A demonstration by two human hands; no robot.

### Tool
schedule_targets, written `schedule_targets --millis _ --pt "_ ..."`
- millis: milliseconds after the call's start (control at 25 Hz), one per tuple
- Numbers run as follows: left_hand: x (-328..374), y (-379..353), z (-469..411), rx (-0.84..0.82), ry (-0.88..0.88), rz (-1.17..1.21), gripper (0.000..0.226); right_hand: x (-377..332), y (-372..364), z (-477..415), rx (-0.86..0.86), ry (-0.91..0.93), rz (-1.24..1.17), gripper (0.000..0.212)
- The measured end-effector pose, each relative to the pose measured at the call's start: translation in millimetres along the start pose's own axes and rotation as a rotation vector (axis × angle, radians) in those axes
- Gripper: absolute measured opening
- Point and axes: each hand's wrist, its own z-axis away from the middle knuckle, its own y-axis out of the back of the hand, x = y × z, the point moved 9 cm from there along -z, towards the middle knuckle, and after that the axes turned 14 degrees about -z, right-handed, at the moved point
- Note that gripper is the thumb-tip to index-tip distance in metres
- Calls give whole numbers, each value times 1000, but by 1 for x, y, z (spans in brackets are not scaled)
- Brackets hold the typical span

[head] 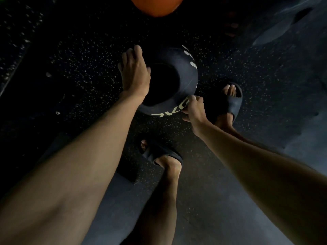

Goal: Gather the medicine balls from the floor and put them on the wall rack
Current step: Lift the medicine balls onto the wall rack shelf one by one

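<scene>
— Where is it?
— On the floor (79,68), just ahead of our slides (159,153). Our right hand (193,108) curls its fingers on the black ball (184,75) at its near rim. Our left hand (134,71) lies spread and nearly flat on its left side.
— Handling?
— Likely heavy, firm and smooth. We'd scoop underneath with both palms. An orange ball (157,6) lies beyond
</scene>
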Motion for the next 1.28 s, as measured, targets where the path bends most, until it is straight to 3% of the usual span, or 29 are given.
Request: schedule_targets --millis 120,280,480,560,640,880,1080,1280 --pt "-23 -6 1 -11 40 103 50 -4 -15 13 22 144 34 46" --pt "-78 -26 14 -87 224 381 64 -33 -37 19 43 403 173 53" --pt "-142 -62 62 -233 485 659 73 -74 -65 23 68 653 249 28" --pt "-164 -81 79 -251 549 730 76 -74 -81 4 20 610 224 27" --pt "-180 -101 93 -276 599 776 74 -68 -104 -22 -68 538 300 41" --pt "-197 -137 107 -286 598 890 66 -60 -145 -72 -416 367 516 62" --pt "-207 -146 102 -302 621 951 57 -57 -165 -91 -361 354 548 41" --pt "-193 -146 129 -487 716 1084 55 -54 -128 -67 -254 412 649 38"
